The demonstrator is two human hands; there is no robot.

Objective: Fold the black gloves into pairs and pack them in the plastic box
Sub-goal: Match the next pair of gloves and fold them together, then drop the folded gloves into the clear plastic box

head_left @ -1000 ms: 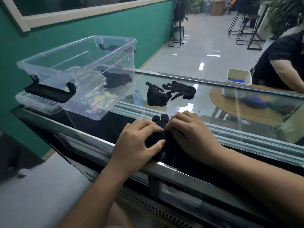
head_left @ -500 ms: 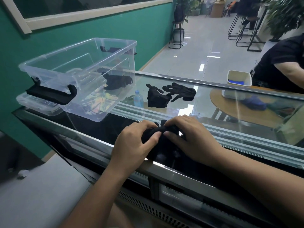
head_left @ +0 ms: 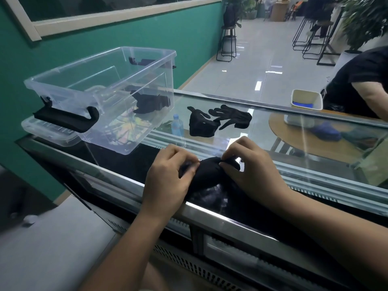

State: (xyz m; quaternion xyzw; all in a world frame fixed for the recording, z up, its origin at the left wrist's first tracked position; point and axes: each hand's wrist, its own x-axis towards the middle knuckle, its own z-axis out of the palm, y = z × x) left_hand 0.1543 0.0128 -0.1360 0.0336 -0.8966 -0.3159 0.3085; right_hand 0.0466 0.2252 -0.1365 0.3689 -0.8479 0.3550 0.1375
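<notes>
Both L hand (head_left: 168,177) & R hand (head_left: 254,171) grip glove bundle (head_left: 206,174).

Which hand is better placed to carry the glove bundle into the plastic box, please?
Probably left: the left hand grips the glove bundle on the side nearer the plastic box; the right hand pinches its far end.

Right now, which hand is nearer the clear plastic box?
Left. The left hand sits just right of the plastic box; the right hand lies farther right, across the glove bundle.
</notes>
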